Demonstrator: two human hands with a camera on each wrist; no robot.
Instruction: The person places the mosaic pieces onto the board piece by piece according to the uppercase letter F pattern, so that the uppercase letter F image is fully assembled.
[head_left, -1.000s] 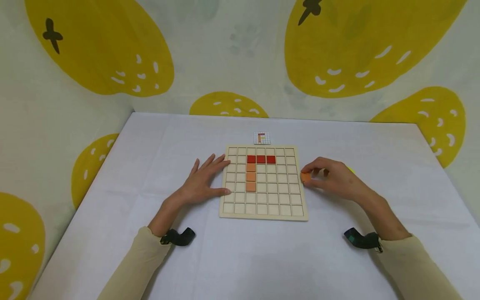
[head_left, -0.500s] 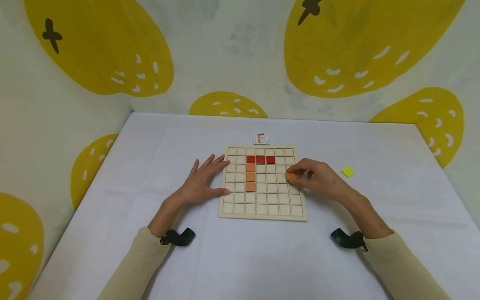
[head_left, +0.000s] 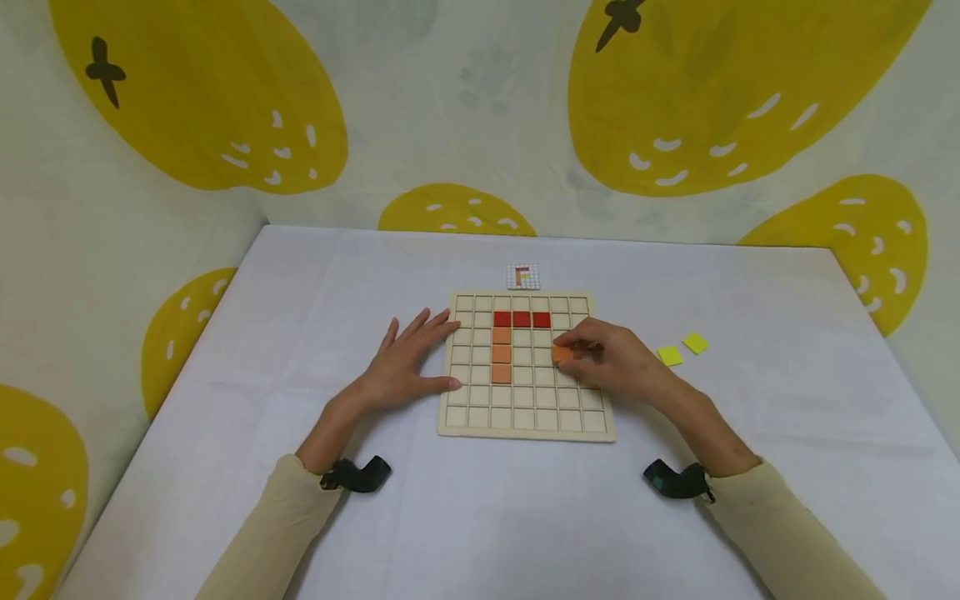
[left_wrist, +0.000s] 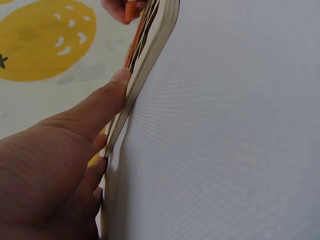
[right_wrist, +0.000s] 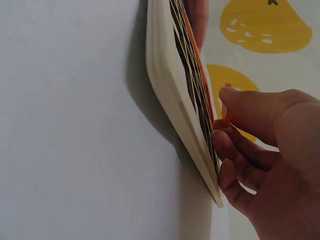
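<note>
A pale wooden grid board [head_left: 528,422] lies on the white-covered table. Three red tiles [head_left: 522,319] form a row in its upper part, and three orange tiles [head_left: 501,354] run down in a column below the leftmost red one. My left hand [head_left: 405,362], fingers spread, rests its fingertips and thumb on the board's left edge. Between thumb and fingertips, my right hand [head_left: 618,360] pinches an orange square tile [head_left: 562,355] over the right part of the grid. The right wrist view shows this tile [right_wrist: 227,105] edge-on, just above the board's surface.
Two yellow square tiles [head_left: 670,357] lie on the table right of the board, behind the right hand. A small card [head_left: 522,277] with a coloured grid pattern sits at the board's far edge. Fruit-printed cloth [head_left: 465,108] hangs behind the table.
My right hand has carried the orange tile leftward, from beside the board's right edge to over the grid, uncovering the yellow tiles. The left hand has stayed in place.
</note>
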